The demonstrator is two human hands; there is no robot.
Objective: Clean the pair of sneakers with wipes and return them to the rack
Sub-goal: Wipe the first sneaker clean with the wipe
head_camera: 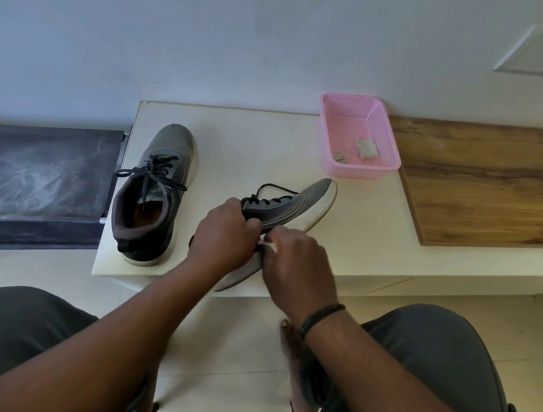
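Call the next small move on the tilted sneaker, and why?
Probably drag the wipe along that sneaker's side toward the toe. The left hand already grips it at the collar, tipped on its side, and the right hand pinches the wipe against it near the heel, so the forward part looks not yet covered.

Two grey sneakers: one upright (154,191), one tipped on side (282,214). One pink basket (353,168). Two crumpled wipes inside: (368,148), (338,156). One wipe in hand (267,243).
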